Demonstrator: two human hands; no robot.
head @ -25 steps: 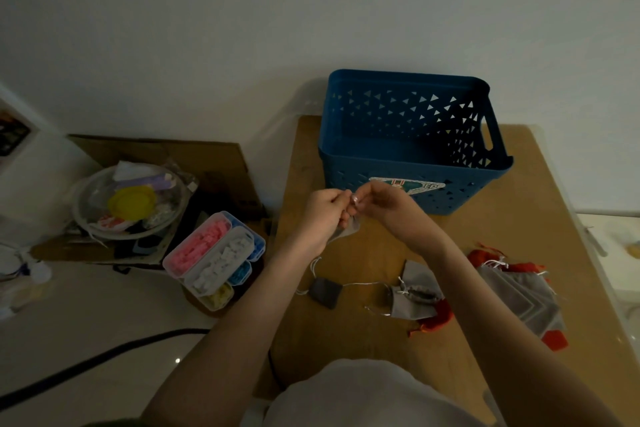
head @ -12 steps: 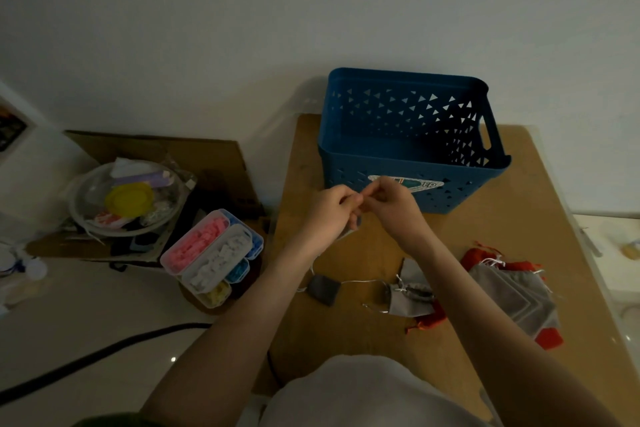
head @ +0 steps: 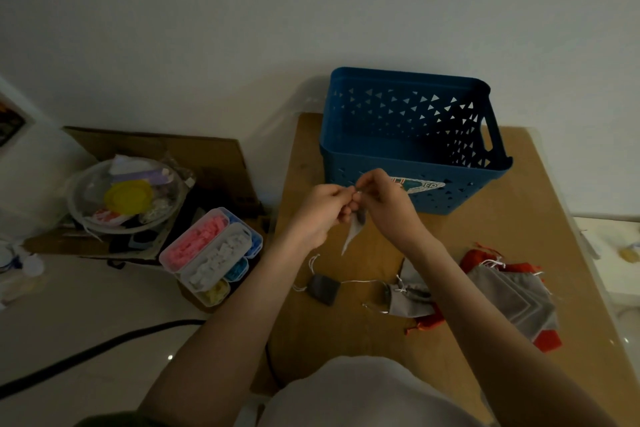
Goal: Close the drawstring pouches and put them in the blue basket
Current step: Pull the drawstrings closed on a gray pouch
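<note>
Holding the grey pouch (head: 352, 235) above the worktop (head: 346, 329), just before the blue basket (head: 408, 75), I pinch its top with the fingers (head: 342, 198) of my left hand (head: 320, 213) and right hand (head: 393, 208) clamped close together, likely so one outward pull cinches it for a short drop in.

On the table (head: 346, 333) the basket (head: 398, 163) stands at 12 o'clock, at the far edge. Just before it, the left hand (head: 322, 211) and right hand (head: 388, 204) meet, pinching a pouch (head: 355, 230) that hangs between them. From there a small pouch (head: 323, 289) lies at 7 o'clock and a heap of pouches (head: 512, 298) at 4. Off the table, a compartment box (head: 211, 253) sits at 8 and a bowl (head: 128, 198) at 9.
</note>
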